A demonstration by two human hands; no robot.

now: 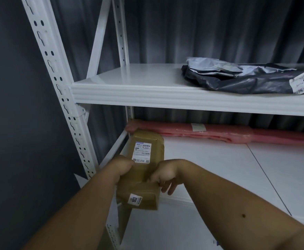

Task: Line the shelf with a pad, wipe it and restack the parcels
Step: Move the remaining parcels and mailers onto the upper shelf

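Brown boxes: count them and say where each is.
2. One box lies on the lower shelf at its left end; the other box is nearer, at the front edge, under both hands. More may be hidden.

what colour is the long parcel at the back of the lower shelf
Pink; the long parcel shows best in the head view.

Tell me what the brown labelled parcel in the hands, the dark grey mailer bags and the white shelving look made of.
Brown labelled parcel: looks like cardboard wrapped in glossy brown tape; faint sheen, boxy edges.
Dark grey mailer bags: thin plastic film, likely polythene; crinkled, softly shiny folds.
White shelving: probably painted steel; slotted uprights, smooth ribbed front edge.
Both the left hand and right hand hold the parcel.
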